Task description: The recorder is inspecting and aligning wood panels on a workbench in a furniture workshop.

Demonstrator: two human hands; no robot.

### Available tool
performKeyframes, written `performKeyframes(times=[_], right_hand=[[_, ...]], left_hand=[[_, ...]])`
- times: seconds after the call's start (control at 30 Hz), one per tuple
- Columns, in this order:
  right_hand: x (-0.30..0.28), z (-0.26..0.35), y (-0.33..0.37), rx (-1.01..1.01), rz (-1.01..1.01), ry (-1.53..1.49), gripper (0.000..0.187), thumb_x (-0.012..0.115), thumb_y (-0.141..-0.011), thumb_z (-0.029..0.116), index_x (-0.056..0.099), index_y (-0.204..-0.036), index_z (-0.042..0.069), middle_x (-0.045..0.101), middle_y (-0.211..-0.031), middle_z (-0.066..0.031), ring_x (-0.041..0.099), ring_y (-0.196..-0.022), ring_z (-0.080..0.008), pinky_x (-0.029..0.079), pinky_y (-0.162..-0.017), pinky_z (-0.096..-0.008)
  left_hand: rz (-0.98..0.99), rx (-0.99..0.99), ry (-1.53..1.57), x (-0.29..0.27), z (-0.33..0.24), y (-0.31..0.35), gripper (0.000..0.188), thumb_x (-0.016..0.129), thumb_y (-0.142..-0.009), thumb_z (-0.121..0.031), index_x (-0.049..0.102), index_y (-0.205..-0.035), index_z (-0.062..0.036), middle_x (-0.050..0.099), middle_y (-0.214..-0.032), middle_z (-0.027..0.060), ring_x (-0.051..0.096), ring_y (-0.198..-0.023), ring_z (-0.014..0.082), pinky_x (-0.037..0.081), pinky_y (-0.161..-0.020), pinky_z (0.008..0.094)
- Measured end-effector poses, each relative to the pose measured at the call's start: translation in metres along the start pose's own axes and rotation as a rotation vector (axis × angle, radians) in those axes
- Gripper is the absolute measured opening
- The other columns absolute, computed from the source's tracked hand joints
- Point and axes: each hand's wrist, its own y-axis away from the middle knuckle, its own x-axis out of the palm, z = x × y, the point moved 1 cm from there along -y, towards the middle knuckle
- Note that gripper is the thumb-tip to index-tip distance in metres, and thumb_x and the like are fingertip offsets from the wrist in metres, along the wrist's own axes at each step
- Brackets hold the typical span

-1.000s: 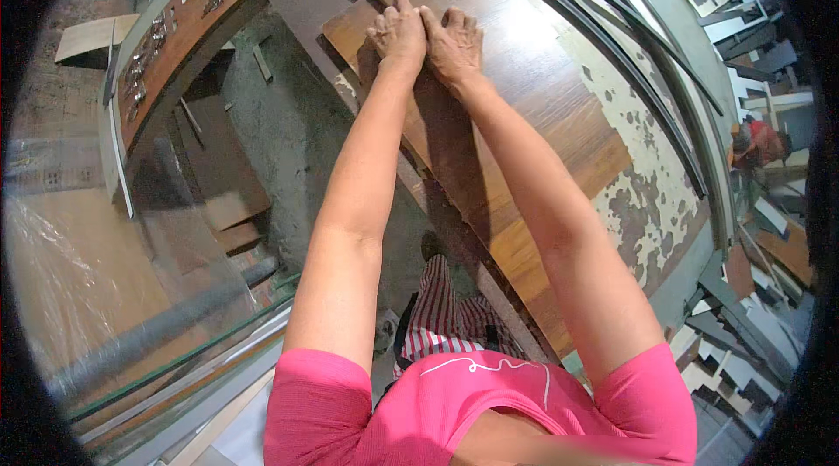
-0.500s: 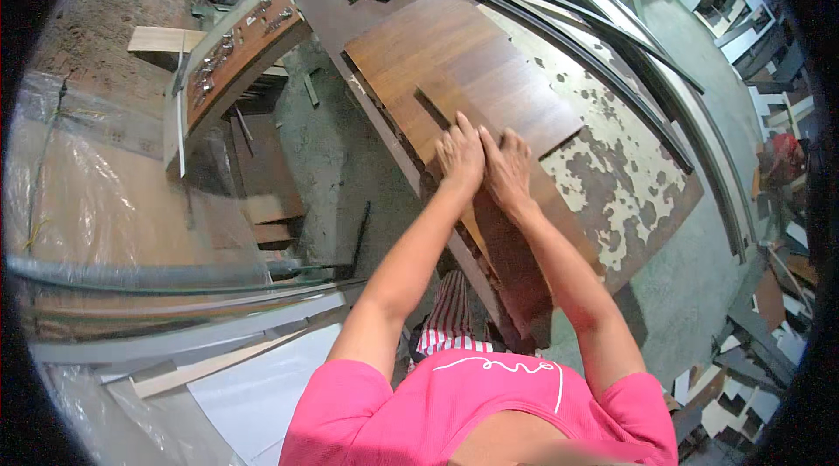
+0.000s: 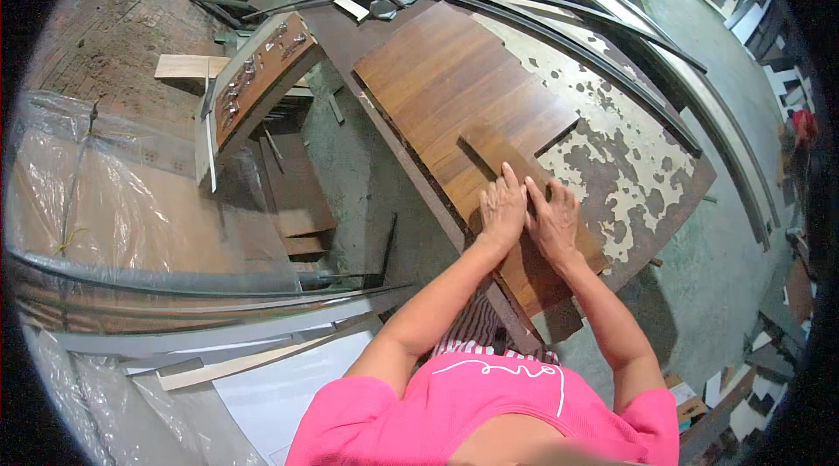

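Clear crinkled plastic (image 3: 140, 195) is draping at left, white cursive lettering (image 3: 530, 371) is crossing the near pink shirt (image 3: 393, 414), the left hand (image 3: 502, 210) and right hand (image 3: 554, 220) are resting flat, fingers extended and unclamped, on a wood-grained plank (image 3: 507, 150) lying atop a larger glossy board (image 3: 454, 73), and flaky cream patches (image 3: 626, 234) are spreading at right.

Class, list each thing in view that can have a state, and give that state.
Left hand: fingers extended
Right hand: fingers extended
Small board: lying beneath both hands
Wood-grain panel: lying flat
Pale coating: patchy
Clear plastic sheet: wrinkled
Grey cloth-like bundle: crumpled
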Motion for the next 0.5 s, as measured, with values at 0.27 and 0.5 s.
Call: performKeyframes(times=[0.27, 0.5], right_hand=[[0.086, 0.016, -0.115, -0.023, -0.052, 0.05, 0.036, 0.057, -0.077, 0.022, 0.054, -0.113, 0.015, 0.045, -0.099, -0.012, 0.044, -0.093, -0.0286, 0.036, -0.077, -0.0405], [0.181, 0.041, -0.237, -0.026, -0.063, 0.125, 0.039, 0.057, -0.077, 0.022, 0.052, -0.116, 0.02, 0.046, -0.099, -0.0112, 0.044, -0.094, -0.03, 0.036, -0.078, -0.0416]], left_hand=[[0.032, -0.055, 0.021, 0.01, 0.071, -0.122, 0.051, 0.047, -0.086, -0.026, 0.034, -0.126, 0.0041, 0.057, -0.096, 0.0173, 0.054, -0.09, 0.0309, 0.039, -0.078, 0.0453], [-0.009, -0.117, 0.092, 0.019, 0.158, -0.25, 0.045, 0.045, -0.087, -0.024, 0.038, -0.124, 0.0012, 0.058, -0.097, 0.0169, 0.053, -0.093, 0.0303, 0.038, -0.081, 0.0445]])
